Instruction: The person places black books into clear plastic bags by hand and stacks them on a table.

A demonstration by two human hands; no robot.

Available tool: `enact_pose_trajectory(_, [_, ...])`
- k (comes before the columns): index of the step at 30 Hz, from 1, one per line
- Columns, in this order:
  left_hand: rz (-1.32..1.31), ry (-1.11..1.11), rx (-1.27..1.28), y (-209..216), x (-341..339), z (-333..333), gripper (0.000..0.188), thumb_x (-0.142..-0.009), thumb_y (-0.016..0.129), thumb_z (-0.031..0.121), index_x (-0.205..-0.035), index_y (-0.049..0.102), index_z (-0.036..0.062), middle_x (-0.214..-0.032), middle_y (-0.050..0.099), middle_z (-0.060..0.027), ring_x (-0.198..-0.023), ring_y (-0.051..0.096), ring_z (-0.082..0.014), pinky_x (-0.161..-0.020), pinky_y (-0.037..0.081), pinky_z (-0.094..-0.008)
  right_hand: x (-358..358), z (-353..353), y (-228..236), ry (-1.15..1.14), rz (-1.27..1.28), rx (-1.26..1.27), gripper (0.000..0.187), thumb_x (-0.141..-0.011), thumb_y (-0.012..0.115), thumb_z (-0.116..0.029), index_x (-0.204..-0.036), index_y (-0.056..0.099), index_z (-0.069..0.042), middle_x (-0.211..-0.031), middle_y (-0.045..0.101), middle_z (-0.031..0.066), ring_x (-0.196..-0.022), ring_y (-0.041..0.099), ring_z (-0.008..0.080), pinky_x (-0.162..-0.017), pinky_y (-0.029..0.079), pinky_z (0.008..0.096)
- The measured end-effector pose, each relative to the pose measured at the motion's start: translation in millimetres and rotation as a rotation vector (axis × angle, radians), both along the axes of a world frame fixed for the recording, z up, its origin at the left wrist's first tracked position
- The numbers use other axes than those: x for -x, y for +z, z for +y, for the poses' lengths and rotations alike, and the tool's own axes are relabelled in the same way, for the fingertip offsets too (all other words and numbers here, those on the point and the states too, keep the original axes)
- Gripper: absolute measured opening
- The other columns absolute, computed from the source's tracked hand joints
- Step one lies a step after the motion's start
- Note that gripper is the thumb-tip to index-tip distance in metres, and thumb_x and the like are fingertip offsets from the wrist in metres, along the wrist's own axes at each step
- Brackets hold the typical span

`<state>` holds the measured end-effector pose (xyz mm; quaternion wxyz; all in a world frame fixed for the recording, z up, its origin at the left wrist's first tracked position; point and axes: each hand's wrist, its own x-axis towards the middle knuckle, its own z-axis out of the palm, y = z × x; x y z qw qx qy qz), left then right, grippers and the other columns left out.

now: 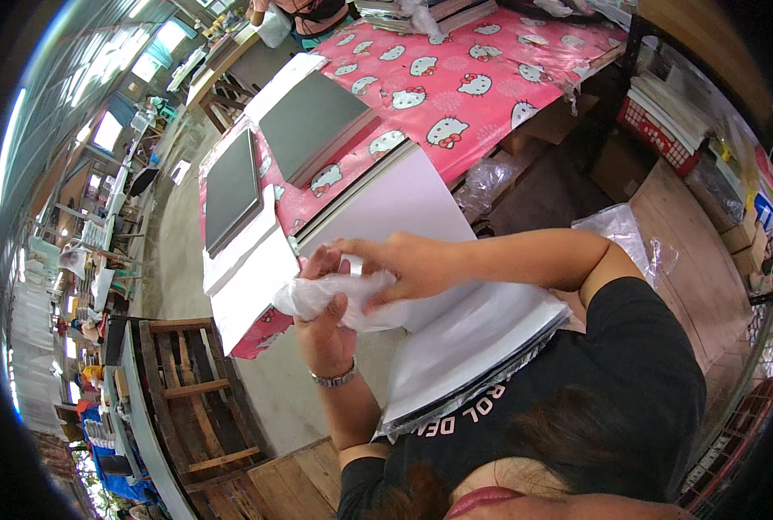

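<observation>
A wad of white, crumpled, thin material (310, 297), cloth or plastic, is bunched between my two hands. My left hand (327, 334), with a metal band at the wrist, has its thumb and fingers wrapped around the wad. From the right, my right hand (392, 264) reaches over with bent fingers on the same wad. Below them, large white sheets (477, 334) with a dark, glossy lower edge rest against my body. Behind my hands, a white panel or page (395, 204) lies at the table's near edge. Where it meets the sheets is partly hidden by my hands and forearm.
A pink patterned cloth covers the table (456, 95). On it lie a thick dark-covered book (317, 126) and a thinner dark one (233, 192). Stacks (430, 13) stand at the far edge. A wooden pallet (200, 394) is at lower left, a red basket (655, 130) at right.
</observation>
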<state>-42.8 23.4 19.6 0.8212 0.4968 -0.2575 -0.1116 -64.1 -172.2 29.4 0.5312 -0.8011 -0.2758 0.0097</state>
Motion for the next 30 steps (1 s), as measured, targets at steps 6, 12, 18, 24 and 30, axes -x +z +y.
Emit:
enact_pose_trajectory(6, [0.056,0.159,-0.036,-19.0,-12.3,-7.4,0.04,-0.079,0.066,0.004,-0.114,0.05,-0.0023,-0.112,0.06,-0.0181,-0.104,0.058,-0.0266,-0.092,0.045,-0.0376,-12.1,-18.9,-6.2,-0.178,-0.171,-0.2,0.051,-0.077,0.073,-0.02,-0.121,0.05,-0.008,-0.08,0.065,0.0062,-0.081,0.063,0.0157,-0.079,0.047,0.0309])
enact_pose_trajectory(12, [0.011,0.28,-0.05,-19.2,-8.1,-23.5,0.018,-0.073,0.07,-0.002,-0.09,0.063,-0.0017,-0.087,0.066,-0.0076,-0.081,0.06,-0.0139,-0.077,0.045,-0.0252,-11.3,-6.3,-8.4,-0.251,0.0,-0.23,0.014,-0.081,0.069,-0.015,-0.078,0.062,-0.002,-0.069,0.06,0.0042,-0.067,0.053,0.01,-0.063,0.043,0.026])
enact_pose_trajectory(18, [0.014,0.391,-0.067,-32.5,-6.3,-23.9,0.023,-0.075,0.069,0.0,-0.095,0.059,0.0034,-0.084,0.061,-0.0003,-0.074,0.056,-0.01,-0.069,0.045,-0.0225,-19.2,-3.8,-21.8,-0.418,-0.405,-0.115,0.008,-0.081,0.067,-0.012,-0.08,0.064,-0.004,-0.068,0.058,0.0035,-0.076,0.057,0.0102,-0.063,0.044,0.0261])
enact_pose_trajectory(24, [0.079,0.142,-0.028,-44.7,-8.6,-3.9,0.026,-0.083,0.067,0.025,-0.098,0.055,0.0081,-0.09,0.057,0.0002,-0.081,0.055,-0.0133,-0.066,0.046,-0.0261,6.6,-1.4,-28.6,0.08,0.364,-0.558,0.015,-0.084,0.064,-0.018,-0.085,0.065,-0.003,-0.077,0.062,0.0075,-0.081,0.059,0.0136,-0.073,0.047,0.0275])
enact_pose_trajectory(30, [0.208,-0.14,-0.146,-67.3,1.6,67.4,0.033,-0.082,0.066,0.039,-0.09,0.053,0.009,-0.078,0.056,-0.0013,-0.074,0.055,-0.0145,-0.065,0.047,-0.033,13.2,-51.2,-47.6,0.419,0.311,-0.662,0.012,-0.086,0.06,-0.015,-0.082,0.057,-0.004,-0.09,0.066,0.0123,-0.088,0.061,0.0166,-0.082,0.045,0.0325])
